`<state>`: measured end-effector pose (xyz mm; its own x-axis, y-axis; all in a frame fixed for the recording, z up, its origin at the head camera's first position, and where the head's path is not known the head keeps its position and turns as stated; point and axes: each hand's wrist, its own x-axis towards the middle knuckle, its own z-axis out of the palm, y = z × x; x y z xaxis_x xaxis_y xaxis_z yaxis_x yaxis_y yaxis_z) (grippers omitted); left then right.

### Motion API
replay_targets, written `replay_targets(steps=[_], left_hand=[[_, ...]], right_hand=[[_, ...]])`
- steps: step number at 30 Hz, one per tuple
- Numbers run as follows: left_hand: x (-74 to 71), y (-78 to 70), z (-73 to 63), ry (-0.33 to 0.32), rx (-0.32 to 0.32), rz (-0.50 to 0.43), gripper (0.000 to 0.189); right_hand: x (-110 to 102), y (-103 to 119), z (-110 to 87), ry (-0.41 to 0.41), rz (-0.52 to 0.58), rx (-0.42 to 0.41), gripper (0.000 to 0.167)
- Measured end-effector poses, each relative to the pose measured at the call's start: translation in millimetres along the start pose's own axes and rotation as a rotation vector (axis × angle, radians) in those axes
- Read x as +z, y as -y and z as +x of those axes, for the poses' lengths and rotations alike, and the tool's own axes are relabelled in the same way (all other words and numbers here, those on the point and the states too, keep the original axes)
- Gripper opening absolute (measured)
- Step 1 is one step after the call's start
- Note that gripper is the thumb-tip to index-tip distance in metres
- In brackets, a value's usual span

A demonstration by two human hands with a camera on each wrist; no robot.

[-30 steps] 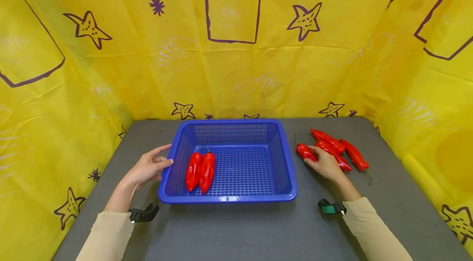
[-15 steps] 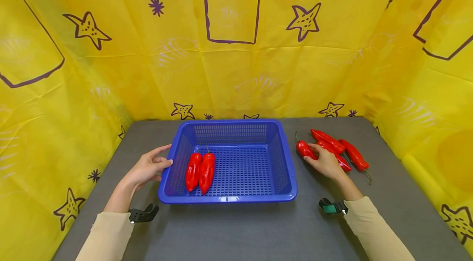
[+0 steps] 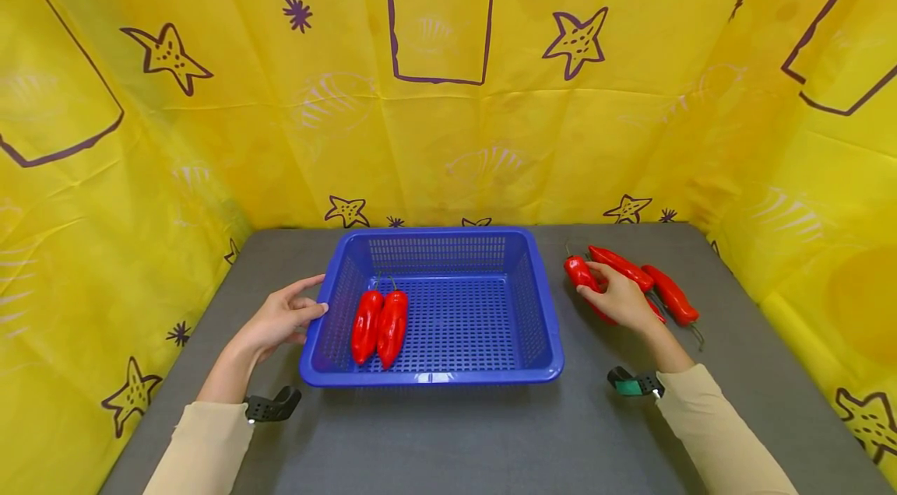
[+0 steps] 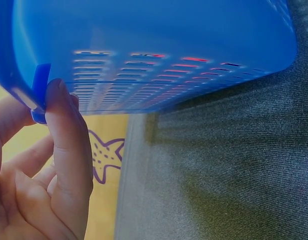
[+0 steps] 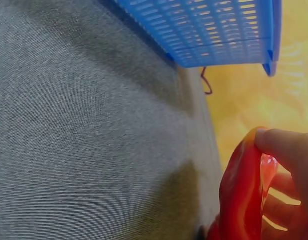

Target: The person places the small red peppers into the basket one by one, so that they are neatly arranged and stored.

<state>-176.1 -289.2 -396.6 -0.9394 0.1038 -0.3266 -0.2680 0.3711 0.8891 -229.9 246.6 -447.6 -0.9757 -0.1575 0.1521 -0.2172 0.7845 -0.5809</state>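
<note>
yellow printed cloth [image 3: 448,145] across top and sides of the head view; grey table [image 3: 434,440] below. held pepper [image 3: 580,274]: right of centre in the frame, outside the blue basket [image 3: 432,378], pinched by the right hand [image 3: 621,303], thumb and fingers closed only to the pepper's width. step in hand, as judged: picking up. next move seems to call for a steady pinch and a lift clear of its neighbours; whether already off the table, cannot tell. appearance: red, glossy, long, tilted, thin stem toward frame top; smooth skin, possibly slippery. close by on the right: one loose pepper [image 3: 620,267], a second loose pepper [image 3: 673,295], a partly hidden pepper [image 3: 658,311]. left of centre, inside the basket: first basket pepper [image 3: 365,328] and second basket pepper [image 3: 392,329], touching. far left: left hand [image 3: 280,317] grips the basket's rim, thumb against fingers.
</note>
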Motion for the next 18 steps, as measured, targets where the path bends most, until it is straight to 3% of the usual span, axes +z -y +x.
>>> replay_targets(steps=[18], left_hand=[[-0.2, -0.3, 0.7, -0.002, -0.006, 0.008, 0.07]], right_hand=[[-26.2, 24.6, 14.2, 0.047, -0.02, 0.044, 0.062]])
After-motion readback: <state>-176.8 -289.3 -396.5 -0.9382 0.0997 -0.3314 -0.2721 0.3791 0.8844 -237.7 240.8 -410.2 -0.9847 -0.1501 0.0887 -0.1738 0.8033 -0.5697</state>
